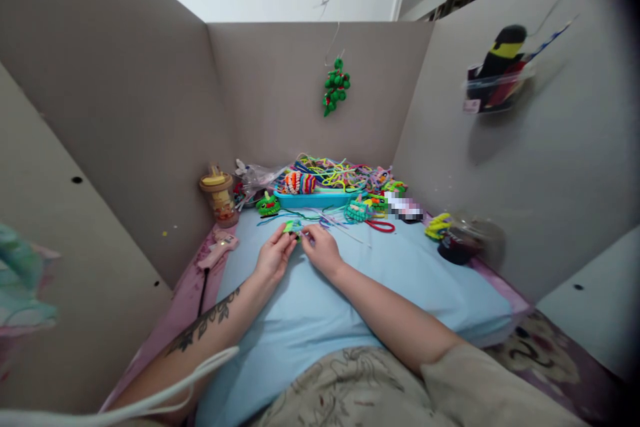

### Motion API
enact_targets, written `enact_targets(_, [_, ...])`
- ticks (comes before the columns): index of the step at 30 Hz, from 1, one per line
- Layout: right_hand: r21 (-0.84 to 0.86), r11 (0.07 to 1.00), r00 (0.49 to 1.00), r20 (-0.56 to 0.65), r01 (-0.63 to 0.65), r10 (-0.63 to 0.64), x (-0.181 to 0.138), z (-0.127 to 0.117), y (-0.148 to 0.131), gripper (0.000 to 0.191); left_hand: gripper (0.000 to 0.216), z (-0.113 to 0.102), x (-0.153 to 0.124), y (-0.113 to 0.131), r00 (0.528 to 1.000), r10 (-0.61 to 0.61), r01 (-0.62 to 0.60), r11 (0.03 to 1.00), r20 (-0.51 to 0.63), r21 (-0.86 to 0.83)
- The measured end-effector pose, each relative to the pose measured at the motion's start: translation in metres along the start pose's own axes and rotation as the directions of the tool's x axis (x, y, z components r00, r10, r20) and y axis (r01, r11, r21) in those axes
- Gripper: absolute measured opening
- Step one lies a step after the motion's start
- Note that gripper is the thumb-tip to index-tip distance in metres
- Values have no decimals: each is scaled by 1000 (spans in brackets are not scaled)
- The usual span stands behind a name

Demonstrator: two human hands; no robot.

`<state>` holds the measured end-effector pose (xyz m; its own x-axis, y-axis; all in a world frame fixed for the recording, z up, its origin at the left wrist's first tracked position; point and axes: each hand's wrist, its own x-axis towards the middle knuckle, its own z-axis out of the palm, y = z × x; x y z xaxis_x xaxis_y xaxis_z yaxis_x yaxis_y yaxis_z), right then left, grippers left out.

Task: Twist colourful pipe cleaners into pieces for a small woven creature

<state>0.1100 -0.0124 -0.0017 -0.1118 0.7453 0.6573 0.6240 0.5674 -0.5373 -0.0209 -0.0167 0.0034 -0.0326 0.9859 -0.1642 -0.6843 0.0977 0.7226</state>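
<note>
Left hand (273, 257) pinched a small green-and-blue piece (294, 226) between thumb and fingers, just above the cloth-covered worktop (400, 267), nearer us than the blue tray (320, 200). Right hand (323, 251) met its edge, fingers bent; we could not tell whether they gripped a strand. We judged a steady left pinch best, with small right-fingertip movements, clear of the loose cords (345, 175).

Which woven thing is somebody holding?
The small green-and-blue woven piece, in the left hand with the right hand at it. Other woven pieces lie in or around the blue tray; the green bunch hangs.
</note>
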Motion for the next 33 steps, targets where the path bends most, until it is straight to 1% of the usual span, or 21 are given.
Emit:
enact_targets(7, [-56,996,998,-18,-68,67,2,3,0,9,39,-2,-1,-6,999,-2,4,1000,39,-31])
enact_targets(11, [-36,997,997,-43,-73,71,3,1,2,12,39,-3,-1,-6,999,1,1,999,39,-49])
enact_targets(17, [-30,996,995,-55,-84,82,4,1,3,15,43,-1,-3,-6,998,5,-2,999,69,-48])
enact_targets(22, [1,997,996,-54,-77,77,4,3,3,13,42,0,-4,-6,998,8,-5,999,69,-45])
enact_targets(29, [43,997,995,-66,-70,73,4,3,2,13,44,0,-3,-9,995,30,-26,999,98,-46])
enact_targets(33, [45,995,994,-52,-91,93,4,1,3,12,44,0,-4,-7,995,26,-21,998,98,-51])
